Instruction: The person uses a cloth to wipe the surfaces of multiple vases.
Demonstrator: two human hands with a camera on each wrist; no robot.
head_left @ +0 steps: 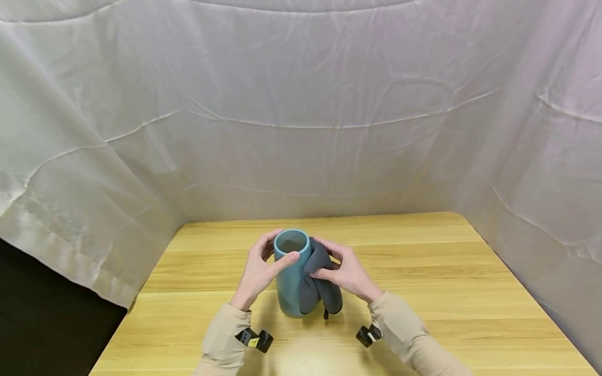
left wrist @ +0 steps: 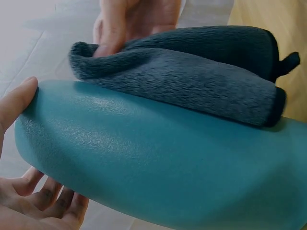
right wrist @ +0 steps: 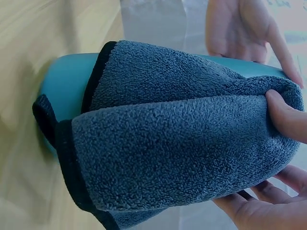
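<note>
A tall teal vase with an open round top stands upright on the wooden table. My left hand grips it near the rim, thumb at the front and fingers round the far side. Against the vase's right side lies a folded dark grey towel, fuzzy, with black edging and a small hanging loop. My right hand pinches the towel's upper part between thumb and fingers. In the left wrist view the towel runs down along the vase, its lower end hanging loose.
The wooden table spreads out on both sides of the vase. Pale grey curtains rise behind it and at both sides. A dark area shows at the lower left. Each sleeved wrist carries a small black camera.
</note>
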